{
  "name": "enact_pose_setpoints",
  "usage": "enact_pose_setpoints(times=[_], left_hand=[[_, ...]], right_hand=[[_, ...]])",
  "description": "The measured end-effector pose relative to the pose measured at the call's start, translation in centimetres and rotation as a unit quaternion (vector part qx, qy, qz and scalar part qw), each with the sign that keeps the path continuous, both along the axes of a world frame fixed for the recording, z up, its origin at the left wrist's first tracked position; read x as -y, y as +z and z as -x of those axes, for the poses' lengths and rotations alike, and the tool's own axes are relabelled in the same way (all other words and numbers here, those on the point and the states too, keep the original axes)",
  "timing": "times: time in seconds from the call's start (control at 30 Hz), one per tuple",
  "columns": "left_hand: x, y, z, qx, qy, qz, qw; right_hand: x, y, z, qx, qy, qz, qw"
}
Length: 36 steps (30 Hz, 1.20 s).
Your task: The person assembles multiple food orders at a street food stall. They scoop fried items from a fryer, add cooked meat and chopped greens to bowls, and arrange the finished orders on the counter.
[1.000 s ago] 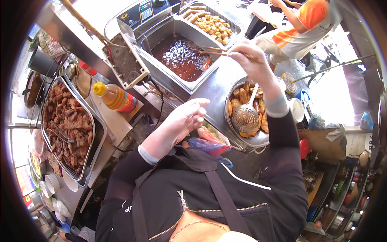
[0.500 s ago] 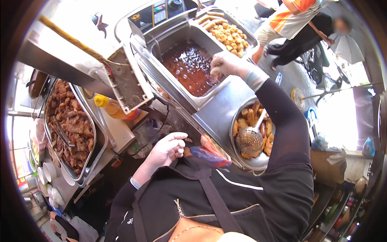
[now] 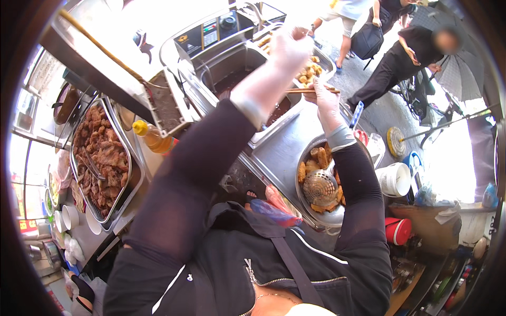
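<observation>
My gloved left hand [image 3: 289,50] is stretched out above the far tray [image 3: 332,67] of golden fried pieces [image 3: 310,73]. Its fingers look curled together, and I cannot make out what they hold, if anything. My gloved right hand [image 3: 328,108] is closed on wooden chopsticks [image 3: 300,90], which lie sideways by the near end of that tray. Below my left forearm is the fryer [image 3: 205,66] with dark oil [image 3: 232,81], partly covered by the arm. Beside my right forearm stands a round metal bowl [image 3: 301,158] of browned fried pieces [image 3: 319,155], with a perforated skimmer [image 3: 320,187] resting on them.
On the left, a metal tray [image 3: 126,181] holds a heap of fried meat [image 3: 100,142] with tongs [image 3: 92,166] on it. A yellow-capped bottle [image 3: 153,138] stands nearby. Plastic bags [image 3: 274,210] are close to my body. People walk past at upper right, one with an umbrella [image 3: 458,68].
My left hand has gone from near my body to above the far tray. My right hand has left the fryer and now holds chopsticks. The passers-by have shifted.
</observation>
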<state>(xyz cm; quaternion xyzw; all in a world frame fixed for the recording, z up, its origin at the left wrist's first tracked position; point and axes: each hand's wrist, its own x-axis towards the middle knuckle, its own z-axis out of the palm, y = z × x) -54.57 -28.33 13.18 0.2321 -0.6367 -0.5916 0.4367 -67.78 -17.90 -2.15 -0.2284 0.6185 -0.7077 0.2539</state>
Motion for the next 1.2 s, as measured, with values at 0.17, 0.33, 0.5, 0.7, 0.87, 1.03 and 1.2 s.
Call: enact_pose_setpoints(times=[0.17,0.33,0.5,0.7,0.87,1.03,1.2], left_hand=[[16.3,-7.9,6.7,0.131,0.201,0.139,0.961],[9.7,-4.5,7.6,-0.223,0.107,-0.121,0.961],[-3.1,-0.9,-3.5,-0.230,0.085,-0.049,0.968],[-7.6,-3.3,-13.7,-0.168,-0.045,0.030,0.984],[-9.3,-6.1,-20.1,-0.109,-0.127,0.042,0.985],[-9.7,-7.3,-25.6,-0.064,-0.152,0.074,0.984],[-9.4,-10.0,-32.0,-0.045,-0.135,0.032,0.989]], right_hand=[[0.5,0.9,-4.1,0.068,0.009,0.072,0.995],[-1.9,-0.3,-2.0,0.102,-0.062,0.090,0.989],[-2.1,-1.2,-2.1,0.115,-0.058,0.073,0.989],[-1.5,-0.4,-4.8,0.122,-0.058,0.067,0.989],[-3.1,0.3,-5.1,0.136,-0.125,0.087,0.979],[-10.2,3.8,-5.3,0.126,-0.192,0.126,0.965],[-23.2,6.7,-6.1,0.085,-0.274,0.130,0.949]])
